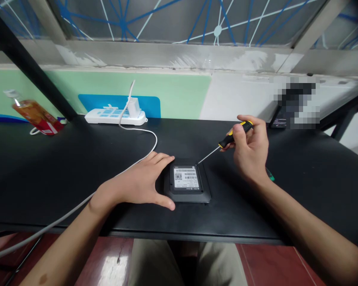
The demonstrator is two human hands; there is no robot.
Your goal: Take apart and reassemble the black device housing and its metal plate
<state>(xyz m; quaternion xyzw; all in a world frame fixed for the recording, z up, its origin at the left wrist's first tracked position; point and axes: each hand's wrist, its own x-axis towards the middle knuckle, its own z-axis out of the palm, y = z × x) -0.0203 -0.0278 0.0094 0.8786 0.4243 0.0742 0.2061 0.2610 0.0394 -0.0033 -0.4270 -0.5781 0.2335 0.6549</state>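
Black tabletop point(77, 167) runs below a patterned window point(167, 24); at its near middle lies a flat device point(187, 181), label up. Left hand point(140, 184) spreads along the device's left edge, thumb and fingers apart. Right hand point(252, 153) wraps the handle of a screwdriver point(226, 141), tip at the label's far right corner. The casing looks light, stiff, perhaps slippery; its side edges seem the best hold.
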